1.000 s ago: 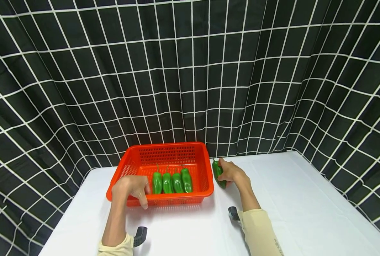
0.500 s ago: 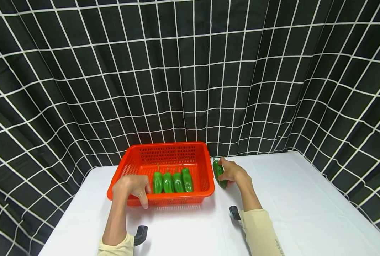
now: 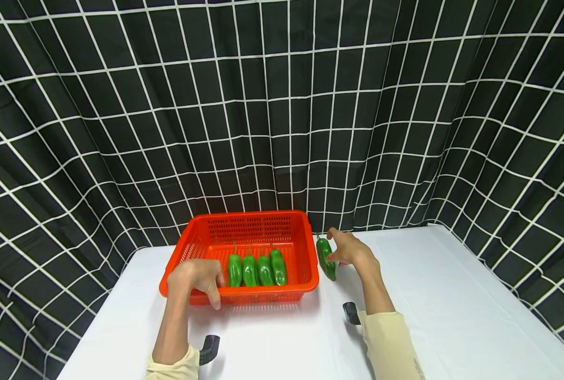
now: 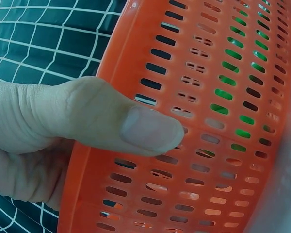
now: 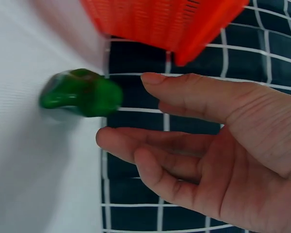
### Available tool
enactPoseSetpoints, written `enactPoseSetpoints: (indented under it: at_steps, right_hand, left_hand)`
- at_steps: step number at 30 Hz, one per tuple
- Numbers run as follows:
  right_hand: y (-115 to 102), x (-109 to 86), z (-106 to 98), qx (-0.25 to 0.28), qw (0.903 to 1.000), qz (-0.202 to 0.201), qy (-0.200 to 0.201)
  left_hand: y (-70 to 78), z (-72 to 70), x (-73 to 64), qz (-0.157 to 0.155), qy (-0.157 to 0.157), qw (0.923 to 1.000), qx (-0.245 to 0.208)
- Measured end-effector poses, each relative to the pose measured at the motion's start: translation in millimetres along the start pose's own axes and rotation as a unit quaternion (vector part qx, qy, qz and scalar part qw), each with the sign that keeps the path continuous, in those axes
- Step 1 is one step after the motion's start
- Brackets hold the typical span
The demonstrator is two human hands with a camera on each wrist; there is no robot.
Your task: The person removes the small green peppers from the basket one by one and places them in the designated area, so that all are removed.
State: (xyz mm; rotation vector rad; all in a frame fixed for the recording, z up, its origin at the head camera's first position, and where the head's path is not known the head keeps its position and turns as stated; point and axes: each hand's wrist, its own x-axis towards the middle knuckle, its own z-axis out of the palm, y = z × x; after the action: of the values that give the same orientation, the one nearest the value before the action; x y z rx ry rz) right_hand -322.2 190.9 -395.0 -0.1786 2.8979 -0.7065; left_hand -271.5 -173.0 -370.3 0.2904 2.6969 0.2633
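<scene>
A red plastic basket [image 3: 253,295] with slotted walls stands on the white table, several green peppers [image 3: 250,271] lined up side by side inside. My left hand [image 3: 196,275] grips its near rim toward the left, thumb outside; in the left wrist view the thumb [image 4: 153,130] presses the slotted wall. Just right of the basket one more green pepper [image 3: 326,258] lies on the table. Beside it, my right hand [image 3: 353,250] holds nothing, and in the right wrist view its thumb and fingers are spread apart with the pepper [image 5: 82,92] beyond the fingertips.
A white cloth covers the table [image 3: 434,295], which reaches well to the right of the basket. Black curtains [image 3: 282,105] with a white grid surround its back and sides. Dark wrist-camera mounts [image 3: 209,349] stick out below both forearms.
My right hand has let go of the pepper beside the basket and drawn slightly right, its fingers spreading. My left hand keeps its place on the rim.
</scene>
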Motion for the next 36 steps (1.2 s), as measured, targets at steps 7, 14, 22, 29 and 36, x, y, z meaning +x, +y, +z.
enactPoseSetpoints:
  at_steps: [7,14,22,29,36]
  right_hand:
    - [-14.9,-17.2,-15.6,-0.013,0.9996,0.001,0.024]
    - [-28.9,-33.0,-25.8,-0.013,0.9988,-0.037,0.028]
    - [-46.5,-40.3,-29.7,0.001,0.9909,-0.133,0.024]
    - [-68.2,-39.9,-17.1,0.022,0.9816,-0.188,0.023]
    - [-87.4,-34.5,5.8,0.011,0.9818,-0.189,0.007]
  left_hand:
    - [0.7,1.2,-0.8,0.002,0.008,1.0,-0.002]
    - [0.5,2.2,-2.2,-0.006,0.006,0.9999,-0.008]
    - [0.6,1.3,-1.5,0.014,-0.004,0.9999,0.002]
    - [0.6,0.5,-2.3,0.02,-0.005,0.9998,0.005]
    - [0.7,1.4,-0.9,0.013,0.0,0.9999,0.003]
